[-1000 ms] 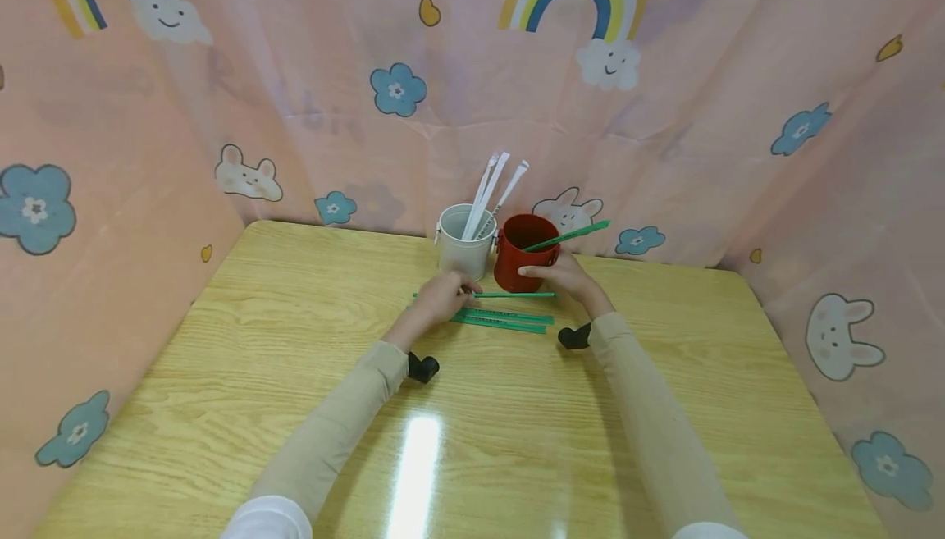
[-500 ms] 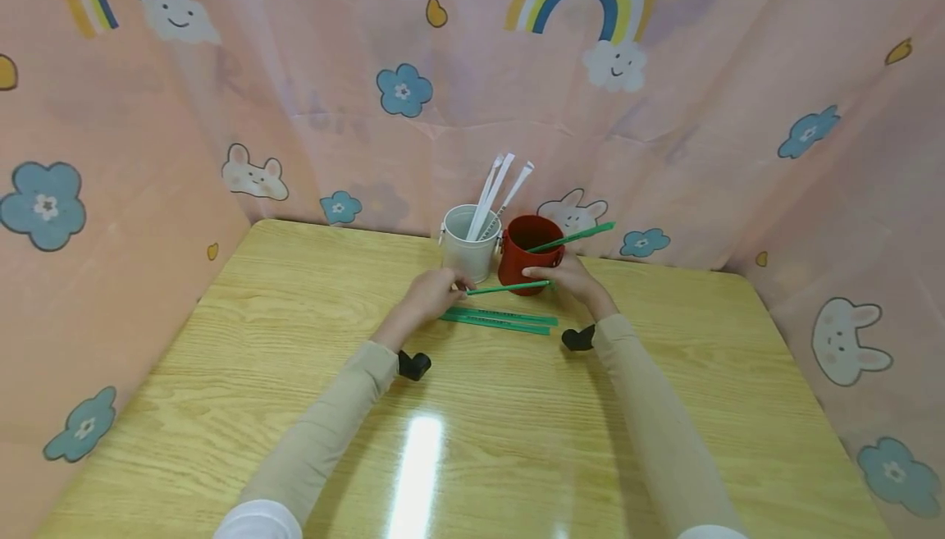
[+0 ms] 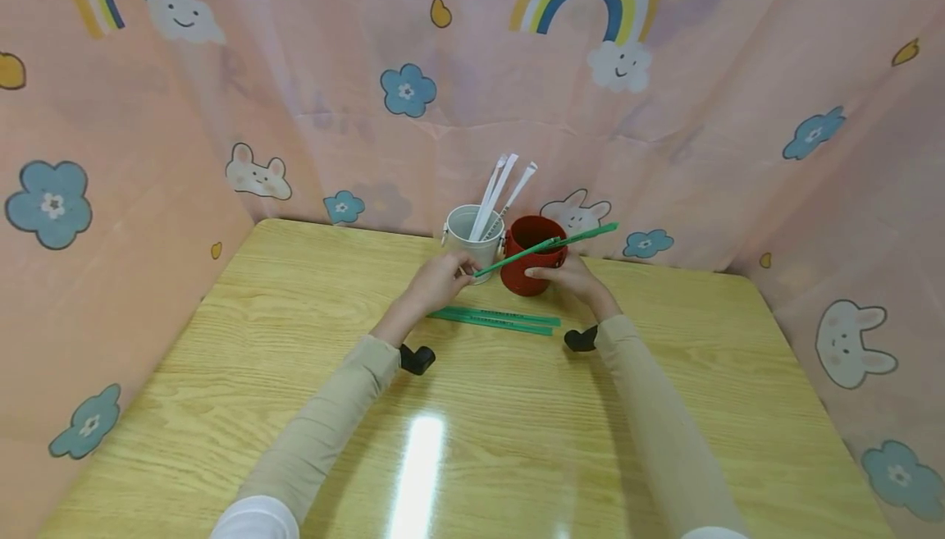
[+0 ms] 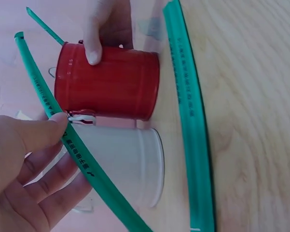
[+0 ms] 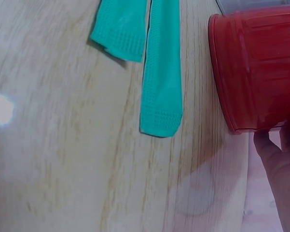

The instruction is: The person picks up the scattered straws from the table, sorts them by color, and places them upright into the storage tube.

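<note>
My left hand (image 3: 441, 280) pinches a long, narrow green paper-wrapped stick (image 4: 82, 154) with black print between thumb and fingers. The stick slants up to the right, its far end overlapping the mouth of the red bucket (image 3: 519, 283) in the head view. With its thumb on the near side, my right hand (image 3: 577, 278) grips that bucket from the right. Another green wrapped stick (image 3: 593, 232) leans out of the bucket. Two more green wrapped sticks (image 3: 517, 322) lie side by side on the table, below the buckets in the head view.
Left of the red bucket stands a white bucket (image 3: 456, 235) holding several white paper-wrapped sticks (image 3: 493, 194). A pink patterned curtain (image 3: 332, 79) hangs behind the wooden table (image 3: 502, 440). Black wrist mounts (image 3: 417, 360) show at both cuffs.
My left hand has lifted one green wrapped stick off the table and raised its far end to the red bucket's mouth. My right hand stays on the bucket.
</note>
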The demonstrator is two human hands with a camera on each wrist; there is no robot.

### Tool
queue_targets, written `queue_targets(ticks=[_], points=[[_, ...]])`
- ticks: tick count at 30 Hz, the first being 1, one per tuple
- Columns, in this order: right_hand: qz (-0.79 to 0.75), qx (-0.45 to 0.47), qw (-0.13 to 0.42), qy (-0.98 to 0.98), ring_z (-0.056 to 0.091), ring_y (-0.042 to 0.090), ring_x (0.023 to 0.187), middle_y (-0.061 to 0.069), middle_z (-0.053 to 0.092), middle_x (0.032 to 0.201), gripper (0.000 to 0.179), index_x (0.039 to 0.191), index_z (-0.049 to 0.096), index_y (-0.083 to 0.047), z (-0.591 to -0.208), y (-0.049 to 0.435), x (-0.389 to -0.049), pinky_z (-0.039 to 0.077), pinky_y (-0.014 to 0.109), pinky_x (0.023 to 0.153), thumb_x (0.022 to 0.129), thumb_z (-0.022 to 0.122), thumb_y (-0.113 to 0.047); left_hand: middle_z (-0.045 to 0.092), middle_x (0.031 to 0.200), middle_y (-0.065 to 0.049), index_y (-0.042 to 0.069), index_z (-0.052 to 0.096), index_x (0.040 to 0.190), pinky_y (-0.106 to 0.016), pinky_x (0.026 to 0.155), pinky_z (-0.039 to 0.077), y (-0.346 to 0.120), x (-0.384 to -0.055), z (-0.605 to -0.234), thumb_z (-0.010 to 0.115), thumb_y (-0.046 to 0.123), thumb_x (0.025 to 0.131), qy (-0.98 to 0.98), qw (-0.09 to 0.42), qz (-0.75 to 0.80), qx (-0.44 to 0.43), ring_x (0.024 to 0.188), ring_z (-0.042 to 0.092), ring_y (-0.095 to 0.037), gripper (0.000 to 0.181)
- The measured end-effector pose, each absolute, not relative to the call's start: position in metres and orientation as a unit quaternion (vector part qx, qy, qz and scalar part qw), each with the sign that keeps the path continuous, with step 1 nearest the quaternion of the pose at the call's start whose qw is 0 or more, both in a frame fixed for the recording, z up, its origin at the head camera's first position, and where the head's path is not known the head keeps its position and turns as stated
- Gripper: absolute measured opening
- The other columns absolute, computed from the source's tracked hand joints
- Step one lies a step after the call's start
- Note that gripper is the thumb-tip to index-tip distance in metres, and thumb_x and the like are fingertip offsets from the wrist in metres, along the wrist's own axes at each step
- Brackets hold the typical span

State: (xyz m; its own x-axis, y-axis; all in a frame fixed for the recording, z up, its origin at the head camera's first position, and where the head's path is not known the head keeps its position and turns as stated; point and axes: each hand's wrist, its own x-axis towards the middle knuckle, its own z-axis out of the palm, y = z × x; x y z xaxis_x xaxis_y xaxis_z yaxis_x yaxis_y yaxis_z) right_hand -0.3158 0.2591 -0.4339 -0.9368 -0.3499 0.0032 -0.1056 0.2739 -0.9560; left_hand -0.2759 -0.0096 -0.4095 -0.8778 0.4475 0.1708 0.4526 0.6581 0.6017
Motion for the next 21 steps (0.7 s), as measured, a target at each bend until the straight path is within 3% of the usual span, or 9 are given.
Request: queue_targets(ticks=[14,21], points=[[-0.583,-0.148,0.103,0.792,0.042,0.028,0.127,0.018,0.041,0.143,0.072,0.145,0.03,-0.006,-0.429,0.259,-0.314,0.035,0.051,0.111,0.085,0.07,-0.006,0.069,0.107,-0.011,0.004,0.065,0.122,-0.027,0.081,0.054,0.01,-0.281,-0.392,0.059,0.008,0.095,-0.861,-0.008,-0.422,-0.283,0.095,0.064,-0.021,0.028],[-0.58,-0.155,0.105,0.793,0.04,0.031,0.129,0.019,0.04,0.145,0.073,0.146,0.028,-0.005,-0.43,0.258,-0.313,0.035,0.051,0.111,0.086,0.07,-0.006,0.07,0.103,-0.01,0.005,0.067,0.118,-0.027,0.079,0.054,0.018,-0.28,-0.394,0.062,0.008,0.093,-0.857,0.004,-0.431,-0.281,0.09,0.064,-0.02,0.025]])
